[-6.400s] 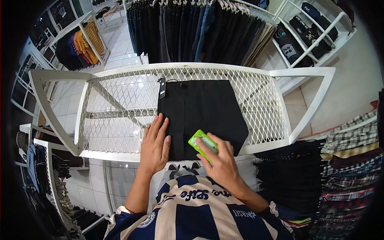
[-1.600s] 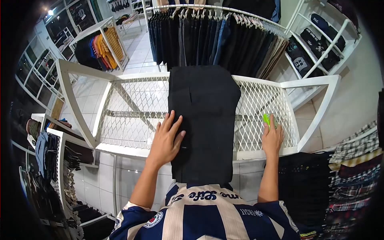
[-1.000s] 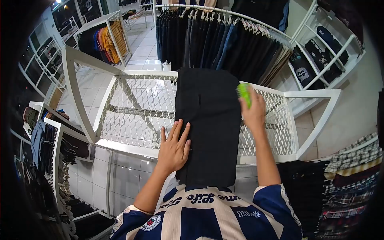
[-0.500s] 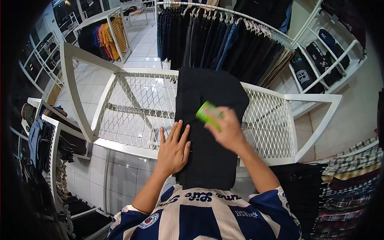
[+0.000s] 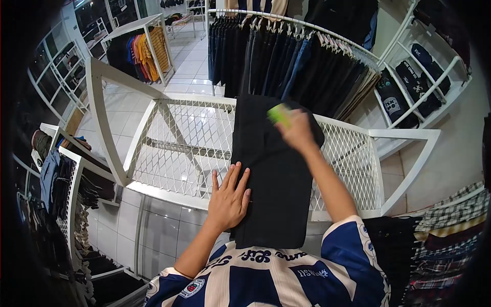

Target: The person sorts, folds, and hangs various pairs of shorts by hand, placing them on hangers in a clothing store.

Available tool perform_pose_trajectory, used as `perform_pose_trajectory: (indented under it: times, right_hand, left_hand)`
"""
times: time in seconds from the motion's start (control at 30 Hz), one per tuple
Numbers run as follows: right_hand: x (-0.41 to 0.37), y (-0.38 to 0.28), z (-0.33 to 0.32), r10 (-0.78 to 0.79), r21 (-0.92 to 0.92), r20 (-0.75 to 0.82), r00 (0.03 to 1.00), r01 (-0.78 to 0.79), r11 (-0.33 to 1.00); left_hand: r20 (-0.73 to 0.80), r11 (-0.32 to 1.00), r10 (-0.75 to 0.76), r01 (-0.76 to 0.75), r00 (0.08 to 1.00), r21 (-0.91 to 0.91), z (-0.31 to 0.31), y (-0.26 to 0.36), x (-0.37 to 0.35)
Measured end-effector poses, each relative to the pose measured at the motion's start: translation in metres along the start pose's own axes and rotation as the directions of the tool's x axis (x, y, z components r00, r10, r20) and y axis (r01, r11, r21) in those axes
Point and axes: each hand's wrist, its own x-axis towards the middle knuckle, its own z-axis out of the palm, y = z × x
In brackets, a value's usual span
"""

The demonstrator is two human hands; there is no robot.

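A long folded black cloth (image 5: 271,189) lies across the white mesh rack, its near end close to the striped shirt. My left hand (image 5: 230,199) rests on the cloth's left edge, fingers spread and pointing away, holding nothing. Over the far part of the cloth, my right hand (image 5: 297,132) grips a bright green object (image 5: 279,115), which is blurred by motion. Whether the green object touches the cloth cannot be made out.
The white mesh rack (image 5: 184,123) has raised frames at both ends. Beyond it hang dark trousers (image 5: 266,56) on a curved rail. Shelves with folded black items (image 5: 409,87) stand at the right, above checked garments (image 5: 450,230). More clothes (image 5: 56,174) are at the left.
My right hand has moved away from my body with the green object, towards the cloth's far end. My left hand keeps its place on the cloth's edge. The whole view has shifted slightly.
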Motion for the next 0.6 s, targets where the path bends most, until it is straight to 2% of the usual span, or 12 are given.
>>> perform_pose_trajectory:
  times: [0.07, 0.1, 0.17, 0.23, 0.27, 0.3, 0.33, 0.4, 0.47, 0.5, 0.57, 0.6]
  right_hand:
    - [0.01, 0.072, -0.005, 0.443, -0.286, -0.093, 0.892, -0.45, 0.846]
    - [0.011, 0.089, -0.02, 0.474, -0.299, -0.121, 0.872, -0.488, 0.82]
    - [0.01, 0.064, -0.042, 0.37, 0.012, -0.176, 0.912, -0.374, 0.927]
    - [-0.019, -0.025, -0.072, 0.258, 0.33, -0.1, 0.961, -0.212, 0.92]
    - [-0.038, -0.057, -0.077, 0.119, 0.351, -0.044, 0.992, -0.096, 0.931]
    - [-0.062, -0.069, -0.068, -0.138, 0.345, 0.027, 0.99, 0.12, 0.931]
    - [-0.067, -0.06, -0.065, -0.13, 0.344, 0.025, 0.991, 0.114, 0.932]
    - [-0.085, -0.024, -0.069, -0.006, 0.068, 0.093, 0.996, 0.0, 0.998]
    - [-0.087, 0.058, -0.064, 0.361, -0.254, -0.097, 0.927, -0.374, 0.892]
    - [-0.087, 0.056, -0.07, 0.368, -0.26, -0.095, 0.925, -0.38, 0.888]
    - [-0.076, 0.029, -0.092, 0.385, 0.003, -0.224, 0.895, -0.395, 0.919]
    - [-0.075, -0.012, -0.097, 0.361, 0.096, -0.184, 0.914, -0.348, 0.932]
  left_hand:
    - [-0.041, 1.0, 0.012, -0.013, 0.999, -0.015, 0.002, 0.001, -0.001]
    - [-0.046, 1.0, 0.005, -0.005, 0.999, -0.015, 0.002, 0.002, -0.003]
    - [-0.011, 1.0, -0.007, 0.007, 1.0, -0.001, 0.001, 0.002, 0.0]
    - [-0.006, 1.0, 0.0, 0.0, 1.0, -0.007, 0.001, 0.001, -0.003]
    - [-0.021, 1.0, 0.005, -0.005, 1.0, -0.01, 0.001, 0.001, -0.001]
    - [-0.022, 1.0, 0.008, -0.008, 1.0, -0.01, 0.001, 0.002, 0.0]
    - [-0.014, 1.0, 0.003, -0.004, 1.0, -0.012, 0.001, 0.002, 0.0]
    - [0.004, 1.0, 0.01, -0.01, 1.0, -0.012, 0.001, 0.0, 0.0]
    - [-0.021, 1.0, 0.013, -0.013, 1.0, -0.002, 0.003, 0.0, -0.001]
    - [-0.014, 1.0, 0.011, -0.011, 1.0, 0.0, 0.003, 0.0, -0.001]
    - [0.003, 1.0, 0.01, -0.01, 1.0, 0.01, 0.002, 0.001, 0.0]
    - [0.016, 1.0, -0.001, 0.001, 1.0, 0.023, 0.001, 0.001, 0.0]
